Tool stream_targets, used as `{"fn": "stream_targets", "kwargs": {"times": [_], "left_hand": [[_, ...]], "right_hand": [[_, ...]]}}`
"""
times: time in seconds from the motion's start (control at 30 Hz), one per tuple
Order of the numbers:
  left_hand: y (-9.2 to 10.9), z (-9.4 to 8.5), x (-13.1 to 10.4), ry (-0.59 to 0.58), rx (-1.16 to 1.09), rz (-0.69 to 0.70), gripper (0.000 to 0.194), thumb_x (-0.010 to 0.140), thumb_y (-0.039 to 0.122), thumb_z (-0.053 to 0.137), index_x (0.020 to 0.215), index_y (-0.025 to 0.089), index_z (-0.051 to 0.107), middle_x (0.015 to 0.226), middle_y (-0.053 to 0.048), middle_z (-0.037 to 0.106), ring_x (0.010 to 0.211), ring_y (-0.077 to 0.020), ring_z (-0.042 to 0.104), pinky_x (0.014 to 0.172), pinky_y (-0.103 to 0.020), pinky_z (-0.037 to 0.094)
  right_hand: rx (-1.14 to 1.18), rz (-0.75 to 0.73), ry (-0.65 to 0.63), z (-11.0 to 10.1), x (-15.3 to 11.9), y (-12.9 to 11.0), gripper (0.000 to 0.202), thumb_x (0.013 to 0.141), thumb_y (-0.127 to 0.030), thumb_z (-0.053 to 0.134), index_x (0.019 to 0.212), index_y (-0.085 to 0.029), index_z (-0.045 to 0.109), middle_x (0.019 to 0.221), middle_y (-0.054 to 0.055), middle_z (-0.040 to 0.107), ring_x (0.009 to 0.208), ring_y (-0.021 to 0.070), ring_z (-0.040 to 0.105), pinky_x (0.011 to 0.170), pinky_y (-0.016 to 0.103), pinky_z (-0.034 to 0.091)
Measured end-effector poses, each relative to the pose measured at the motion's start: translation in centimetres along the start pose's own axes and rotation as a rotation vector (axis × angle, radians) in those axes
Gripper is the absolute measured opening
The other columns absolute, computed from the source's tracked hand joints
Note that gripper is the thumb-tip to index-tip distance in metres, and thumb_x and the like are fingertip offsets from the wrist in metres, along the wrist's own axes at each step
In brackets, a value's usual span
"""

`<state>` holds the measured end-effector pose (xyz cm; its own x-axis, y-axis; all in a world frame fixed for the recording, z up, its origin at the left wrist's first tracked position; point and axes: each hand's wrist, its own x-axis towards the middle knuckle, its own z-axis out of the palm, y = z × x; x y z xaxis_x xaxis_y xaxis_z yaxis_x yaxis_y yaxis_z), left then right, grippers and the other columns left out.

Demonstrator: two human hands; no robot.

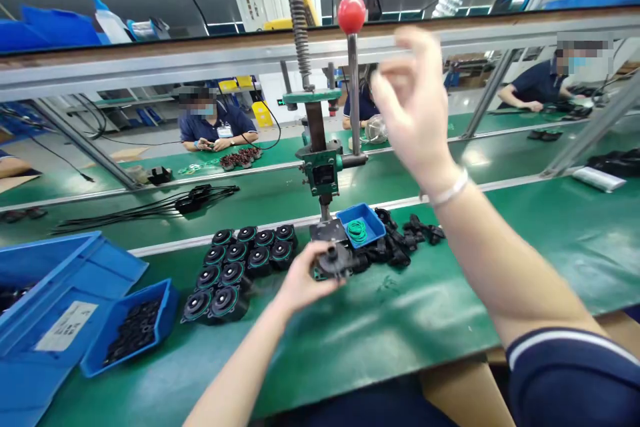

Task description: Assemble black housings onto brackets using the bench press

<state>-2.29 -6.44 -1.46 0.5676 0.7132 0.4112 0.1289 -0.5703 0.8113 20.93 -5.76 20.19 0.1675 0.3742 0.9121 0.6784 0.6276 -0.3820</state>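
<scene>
My left hand (311, 280) grips a round black plastic housing (334, 260) with a short spout on top, just in front of the press base (327, 232). My right hand (413, 97) is raised to the right of the press lever's red ball knob (351, 13), apart from it. Its fingers are loosely curled and slightly blurred, with nothing seen in them. The green arbor press (321, 170) stands upright with its spring above. Beside its base are a blue tray (369, 215) of green rings (357, 231) and several black fittings (395, 243).
Rows of black round units with green rings (233, 272) stand left of the press. A small blue bin (167, 307) of black parts and a larger blue bin (75, 260) are farther left. A metal shelf rail (200, 57) crosses above. Other people sit across the bench.
</scene>
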Motion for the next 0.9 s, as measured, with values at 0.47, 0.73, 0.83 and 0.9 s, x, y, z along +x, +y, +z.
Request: {"fn": "stream_targets", "kwargs": {"times": [0.47, 0.73, 0.83, 0.9], "left_hand": [[-3.6, 7.4, -6.6, -0.224, -0.114, -0.133, 0.065, 0.052, 0.022, 0.083, 0.11, 0.03, 0.056, 0.109, -0.002, 0.066, 0.099, -0.0235, 0.063, 0.089, -0.035, 0.05], [-3.8, 7.5, -6.7, -0.231, -0.128, -0.098, 0.065, 0.055, 0.019, 0.08, 0.115, 0.028, 0.055, 0.113, -0.005, 0.064, 0.107, -0.0256, 0.061, 0.094, -0.037, 0.048], [-3.6, 7.4, -6.8, -0.24, -0.117, -0.109, 0.064, 0.057, 0.019, 0.08, 0.115, 0.028, 0.055, 0.113, -0.005, 0.064, 0.107, -0.0249, 0.061, 0.094, -0.037, 0.048], [-3.5, 7.3, -6.8, -0.24, -0.108, -0.091, 0.064, 0.057, 0.018, 0.081, 0.115, 0.028, 0.055, 0.113, -0.005, 0.065, 0.108, -0.0249, 0.061, 0.095, -0.037, 0.048]], "right_hand": [[0.675, 0.768, -0.432, 7.9, -13.6, 4.0, 0.041, 0.068, -0.039, 0.078, 0.096, -0.019, 0.056, 0.098, 0.006, 0.07, 0.092, 0.0169, 0.067, 0.084, 0.03, 0.056], [0.641, 0.795, -0.436, 7.7, -13.7, 4.4, 0.037, 0.066, -0.035, 0.08, 0.093, -0.018, 0.063, 0.095, 0.005, 0.072, 0.088, 0.0177, 0.069, 0.082, 0.031, 0.057], [0.63, 0.796, -0.434, 8.1, -13.7, 4.3, 0.037, 0.067, -0.036, 0.079, 0.094, -0.018, 0.062, 0.096, 0.005, 0.072, 0.086, 0.0169, 0.069, 0.08, 0.03, 0.058], [0.621, 0.78, -0.441, 8.3, -13.5, 4.4, 0.038, 0.068, -0.038, 0.078, 0.094, -0.017, 0.06, 0.096, 0.006, 0.072, 0.087, 0.0169, 0.069, 0.08, 0.03, 0.058]]}}
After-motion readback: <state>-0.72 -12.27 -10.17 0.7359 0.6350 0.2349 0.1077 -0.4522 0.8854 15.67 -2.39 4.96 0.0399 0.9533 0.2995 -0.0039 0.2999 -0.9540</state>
